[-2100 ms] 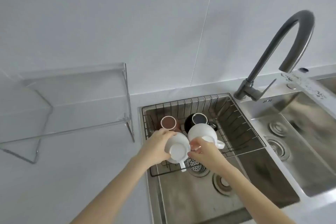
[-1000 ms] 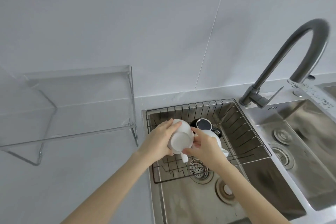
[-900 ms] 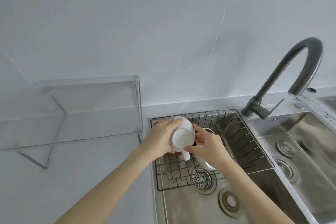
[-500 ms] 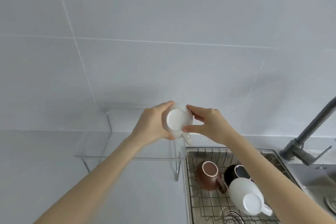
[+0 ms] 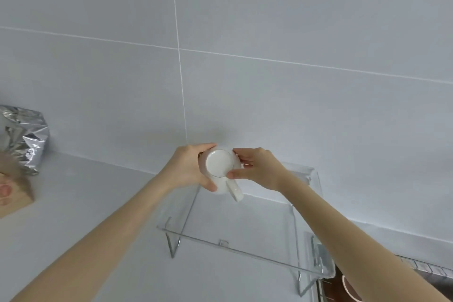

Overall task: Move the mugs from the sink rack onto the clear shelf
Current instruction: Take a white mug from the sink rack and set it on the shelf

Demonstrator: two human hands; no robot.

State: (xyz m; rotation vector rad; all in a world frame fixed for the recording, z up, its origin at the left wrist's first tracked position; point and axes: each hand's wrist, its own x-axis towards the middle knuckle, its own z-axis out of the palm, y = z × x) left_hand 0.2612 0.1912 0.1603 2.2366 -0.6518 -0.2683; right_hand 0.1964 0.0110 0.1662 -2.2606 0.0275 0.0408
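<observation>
A white mug (image 5: 220, 164) is held upside down, its flat base facing me and its handle pointing down to the right. My left hand (image 5: 188, 169) grips its left side and my right hand (image 5: 257, 167) holds its right side with fingertips. The mug hangs above the back left part of the clear shelf (image 5: 245, 247), which stands on the white counter against the tiled wall. A brown mug (image 5: 349, 288) shows partly at the bottom right in the sink rack (image 5: 416, 267), mostly hidden by my right forearm.
A crumpled silver foil bag (image 5: 23, 137) and a brown paper package (image 5: 13, 193) sit on the counter at the far left. White counter (image 5: 98, 186) lies between them and the shelf. The tiled wall rises directly behind the shelf.
Both hands lifted the white mug out of the sink rack and carried it left and up over the clear shelf. The view swung left, so sink and tap left the frame.
</observation>
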